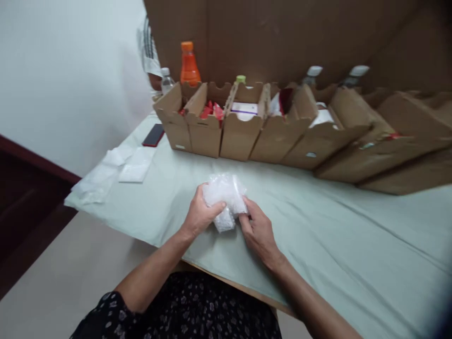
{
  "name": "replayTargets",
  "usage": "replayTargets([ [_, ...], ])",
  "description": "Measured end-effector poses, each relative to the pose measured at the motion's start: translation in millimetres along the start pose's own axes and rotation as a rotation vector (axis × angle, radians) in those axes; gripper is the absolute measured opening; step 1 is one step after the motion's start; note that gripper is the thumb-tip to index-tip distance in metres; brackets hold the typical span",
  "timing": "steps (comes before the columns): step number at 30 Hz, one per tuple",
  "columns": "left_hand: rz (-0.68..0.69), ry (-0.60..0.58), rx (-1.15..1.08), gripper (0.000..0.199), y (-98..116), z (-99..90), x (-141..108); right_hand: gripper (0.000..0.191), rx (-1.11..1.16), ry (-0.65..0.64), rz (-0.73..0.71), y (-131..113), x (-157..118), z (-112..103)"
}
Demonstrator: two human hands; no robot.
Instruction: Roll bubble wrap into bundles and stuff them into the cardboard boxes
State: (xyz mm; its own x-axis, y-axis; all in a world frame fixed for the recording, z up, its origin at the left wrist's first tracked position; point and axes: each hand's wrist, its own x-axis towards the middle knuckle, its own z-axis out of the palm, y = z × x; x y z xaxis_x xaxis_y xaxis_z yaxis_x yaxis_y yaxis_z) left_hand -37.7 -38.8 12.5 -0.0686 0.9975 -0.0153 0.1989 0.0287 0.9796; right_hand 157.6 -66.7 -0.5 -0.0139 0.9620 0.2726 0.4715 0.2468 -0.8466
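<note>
Between my two hands is a bundle of clear bubble wrap [226, 192], held just above the cloth-covered table [183, 188]. My left hand [203, 210] grips its left side, with the thumb pressed across the front. On the right side, my right hand [257, 227] pinches the lower edge between thumb and fingers. A folded flap of the wrap hangs down between the hands. Whatever may lie inside the wrap cannot be made out.
Behind the bundle stands a row of cardboard bins [240, 139] holding packets and boxes. Bottles, one an orange bottle [189, 66], rise behind them. At the left lie a phone [153, 135], a white folded sheet [137, 165] and clear plastic bags [97, 174]. Another person's sleeve [150, 47] shows behind.
</note>
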Motion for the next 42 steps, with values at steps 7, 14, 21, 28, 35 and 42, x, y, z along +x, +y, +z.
replayTargets([
  [7,0.103,0.318,-0.070,0.064,2.6,-115.5,21.8,0.053,-0.086,-0.268,-0.297,-78.0,77.8,78.4],
  [14,0.214,0.617,0.211,0.100,-17.0,-256.6,115.4,0.061,-0.211,-0.301,-0.416,-136.4,198.9,207.9],
  [21,0.112,0.702,0.583,0.102,-57.2,-274.8,118.6,0.057,-0.374,-0.448,-0.257,-80.5,218.8,278.5],
  [28,0.137,0.519,0.758,0.066,-59.6,-263.0,134.5,0.058,-0.427,-0.455,-0.280,-77.1,231.6,284.7],
  [35,0.047,0.534,0.828,0.065,-61.5,-254.8,132.8,0.066,-0.425,-0.441,-0.240,-67.2,231.9,276.6],
  [42,0.219,0.569,0.874,0.064,-44.1,-236.1,120.6,0.060,-0.433,-0.524,-0.288,-78.4,230.1,282.8],
])
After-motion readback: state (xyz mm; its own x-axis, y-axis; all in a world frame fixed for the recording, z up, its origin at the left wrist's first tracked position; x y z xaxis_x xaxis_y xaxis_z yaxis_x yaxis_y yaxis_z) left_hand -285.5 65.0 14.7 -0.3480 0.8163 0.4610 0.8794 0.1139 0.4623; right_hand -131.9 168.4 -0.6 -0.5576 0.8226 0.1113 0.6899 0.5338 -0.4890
